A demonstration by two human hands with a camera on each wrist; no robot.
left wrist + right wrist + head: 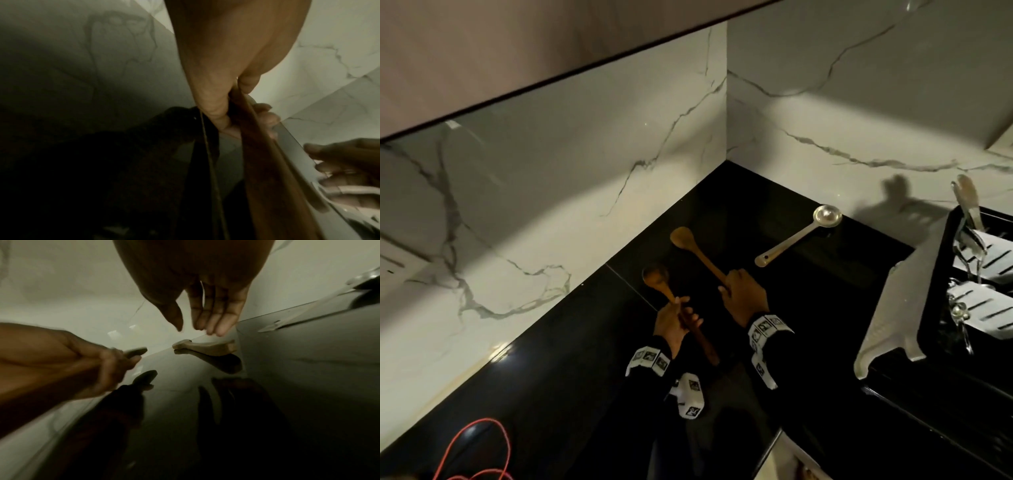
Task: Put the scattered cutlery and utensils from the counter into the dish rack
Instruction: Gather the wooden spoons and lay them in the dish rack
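Two wooden utensils are in play on your black bench [808, 308]. Your left hand [671, 320] is clenched round the handle of a dark wooden spoon [656, 277], lifted clear of the surface with its bowl pointing toward the marble wall [551, 192]; the left wrist view shows your fingers [265, 116] wrapped round the shaft. Your right hand [744, 296] hangs over the near end of a lighter wooden spatula [681, 238], which lies flat on the bench with its blade toward the corner. From the right wrist view your fingers [213, 316] are straight and released, just above the spatula handle [207, 346]; whether a fingertip already touches it is hard to say from the head view. A steel ladle [825, 216] lies well apart to the right, its bowl near the back wall and its handle angled toward you. At the far right stands the black dish rack [935, 281], already holding metal cutlery [967, 236] in its white slotted holders, with a pale drain spout [893, 315] leaning against its left side. A red cable [479, 448] loops at the lower left.
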